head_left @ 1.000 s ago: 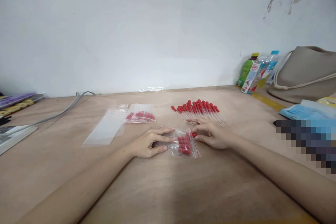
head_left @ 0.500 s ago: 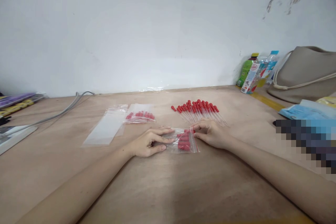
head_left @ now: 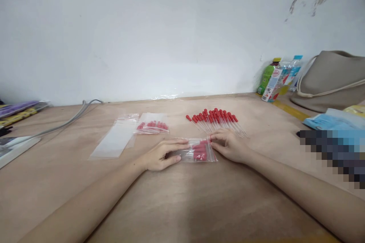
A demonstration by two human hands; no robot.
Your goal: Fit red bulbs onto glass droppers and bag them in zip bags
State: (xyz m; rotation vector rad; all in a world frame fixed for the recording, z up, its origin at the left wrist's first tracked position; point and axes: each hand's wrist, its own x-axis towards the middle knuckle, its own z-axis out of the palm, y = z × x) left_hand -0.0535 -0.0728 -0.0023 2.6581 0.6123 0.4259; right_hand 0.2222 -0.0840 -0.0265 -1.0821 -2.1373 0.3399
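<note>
A small clear zip bag with several red-bulbed droppers inside lies flat on the wooden table. My left hand grips the bag's left end between thumb and fingers. My right hand pinches the bag's right edge, fingers curled. Just behind my right hand lies a loose row of red-bulbed glass droppers. A second filled bag sits farther left, beside a stack of empty clear bags.
Drink bottles and a beige bag stand at the back right against the wall. A blue packet lies at the right edge. A grey cable and books lie at the left.
The bag has been flattened and drawn slightly away from me. My right hand has closed in on its right edge; my left hand has barely moved.
</note>
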